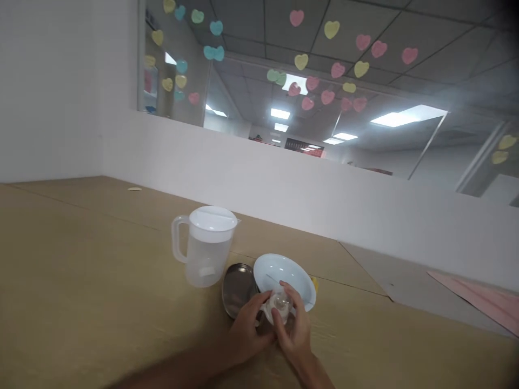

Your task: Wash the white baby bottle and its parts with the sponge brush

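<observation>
Between my hands is a small clear, rounded container with a whitish ring and pale side tabs; its exact kind is hard to make out (280, 303). My left hand (250, 327) grips it from the left side, fingertips at its edge. On the other side, my right hand (295, 329) has its thumb on the near face and fingers curled round the right edge. Just beyond lies a pale blue-white oval bowl (284, 268), partly covered by my fingers. Left of the bowl sits a shiny metal tray (237, 289), its near end hidden by my left hand.
A translucent lidded pitcher (208, 248) stands left of the tray, handle to the left. Something yellow (315, 283) shows behind the bowl. Pink paper (478, 297) lies at the right. A white wall (251, 173) with a window above borders the brown table (101, 281).
</observation>
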Motion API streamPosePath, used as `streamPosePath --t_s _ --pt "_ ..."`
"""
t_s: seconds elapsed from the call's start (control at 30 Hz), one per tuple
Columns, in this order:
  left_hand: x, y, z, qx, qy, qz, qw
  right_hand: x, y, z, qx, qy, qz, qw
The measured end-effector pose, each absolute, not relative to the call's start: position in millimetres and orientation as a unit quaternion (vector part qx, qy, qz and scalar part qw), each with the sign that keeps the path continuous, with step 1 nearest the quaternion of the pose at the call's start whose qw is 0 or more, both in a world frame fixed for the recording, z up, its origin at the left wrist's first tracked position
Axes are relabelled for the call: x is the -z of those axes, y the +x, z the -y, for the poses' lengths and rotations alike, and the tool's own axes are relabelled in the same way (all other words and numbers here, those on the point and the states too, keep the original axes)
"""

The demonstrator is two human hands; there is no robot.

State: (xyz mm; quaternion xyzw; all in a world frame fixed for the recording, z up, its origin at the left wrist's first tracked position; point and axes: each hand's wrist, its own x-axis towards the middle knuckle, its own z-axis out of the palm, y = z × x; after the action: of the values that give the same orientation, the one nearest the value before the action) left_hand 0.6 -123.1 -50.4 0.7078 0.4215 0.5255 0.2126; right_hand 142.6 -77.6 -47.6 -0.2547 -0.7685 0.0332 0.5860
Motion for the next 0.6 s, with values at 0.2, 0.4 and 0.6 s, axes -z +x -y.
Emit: streamPosePath --t_s 0.2,0.4,0.6 --pt "49 1 132 -0.524 0.716 -0.426 0.178 56 142 81 -0.056 -0.257 0.745 0.613" --pt "53 -2 127 -0.531 0.705 -0.435 0.177 52 138 81 -0.07 -0.3 0.727 0.614" --pt "56 0 116 -0.539 0.711 -0.406 0.199 45 140 80 -0.049 -0.325 0.721 0.61"
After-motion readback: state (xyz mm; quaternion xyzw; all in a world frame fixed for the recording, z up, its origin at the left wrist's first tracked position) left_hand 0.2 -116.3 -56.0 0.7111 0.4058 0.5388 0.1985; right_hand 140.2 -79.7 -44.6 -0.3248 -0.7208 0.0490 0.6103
